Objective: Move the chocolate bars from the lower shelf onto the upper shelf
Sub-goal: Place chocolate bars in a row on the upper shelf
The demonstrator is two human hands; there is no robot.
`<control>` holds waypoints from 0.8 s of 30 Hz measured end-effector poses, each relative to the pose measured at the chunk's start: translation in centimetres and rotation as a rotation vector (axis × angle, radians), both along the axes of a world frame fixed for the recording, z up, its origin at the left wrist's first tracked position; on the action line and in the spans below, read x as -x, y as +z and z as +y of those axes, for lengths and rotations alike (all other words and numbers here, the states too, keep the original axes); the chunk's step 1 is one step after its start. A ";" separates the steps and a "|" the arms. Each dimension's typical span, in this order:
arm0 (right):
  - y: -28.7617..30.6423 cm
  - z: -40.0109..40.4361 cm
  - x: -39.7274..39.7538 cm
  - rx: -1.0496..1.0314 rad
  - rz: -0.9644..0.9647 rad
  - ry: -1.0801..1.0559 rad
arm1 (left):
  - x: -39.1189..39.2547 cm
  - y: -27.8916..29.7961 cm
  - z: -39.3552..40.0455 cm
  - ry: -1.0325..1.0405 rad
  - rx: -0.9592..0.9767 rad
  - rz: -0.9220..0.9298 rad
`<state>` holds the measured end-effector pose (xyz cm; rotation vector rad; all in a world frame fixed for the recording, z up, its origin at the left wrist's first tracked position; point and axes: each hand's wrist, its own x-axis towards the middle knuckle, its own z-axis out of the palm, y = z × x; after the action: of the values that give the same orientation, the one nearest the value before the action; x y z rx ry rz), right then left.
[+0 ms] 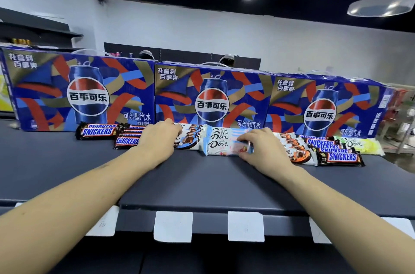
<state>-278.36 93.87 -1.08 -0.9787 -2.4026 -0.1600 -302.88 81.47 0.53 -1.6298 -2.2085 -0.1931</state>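
Now both hands are on the row of chocolate bars on the upper shelf.

Lying flat with its long axis running left to right, the pale blue Dove bar (226, 146) sits on the dark shelf (202, 183), its right end pinched by the right hand (261, 148). The left hand (160, 139) rests, fingers fairly straight, on the white Dove bars (190, 136) beside it (whether it grips one is unclear). Snickers bars (98, 131) flank the row, and Pepsi boxes (213, 96) stand behind.
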 end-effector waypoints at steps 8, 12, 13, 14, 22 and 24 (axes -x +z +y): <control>1.0 0.9 2.0 -0.048 -0.151 -0.125 | 0.2 -0.5 0.3 -0.004 -0.026 0.031; 1.2 0.7 2.4 -0.009 -0.162 -0.166 | 0.2 -0.5 0.3 -0.017 -0.037 0.044; 1.3 0.7 2.4 0.007 -0.161 -0.174 | 0.1 -0.5 0.3 -0.026 -0.043 0.051; 1.3 0.5 2.5 0.025 -0.157 -0.179 | 0.1 -0.5 0.3 -0.039 -0.050 0.054; 1.0 -2.4 1.4 0.091 -0.051 -0.196 | -1.7 -0.1 -1.6 -0.180 -0.104 0.017; 0.6 -4.0 1.3 0.091 -0.023 -0.176 | -2.6 -0.1 -2.9 -0.197 -0.102 -0.008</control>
<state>-279.66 89.90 -0.45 -1.2371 -2.3605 -0.1278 -300.27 78.61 0.48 -1.7907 -2.0067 -0.3608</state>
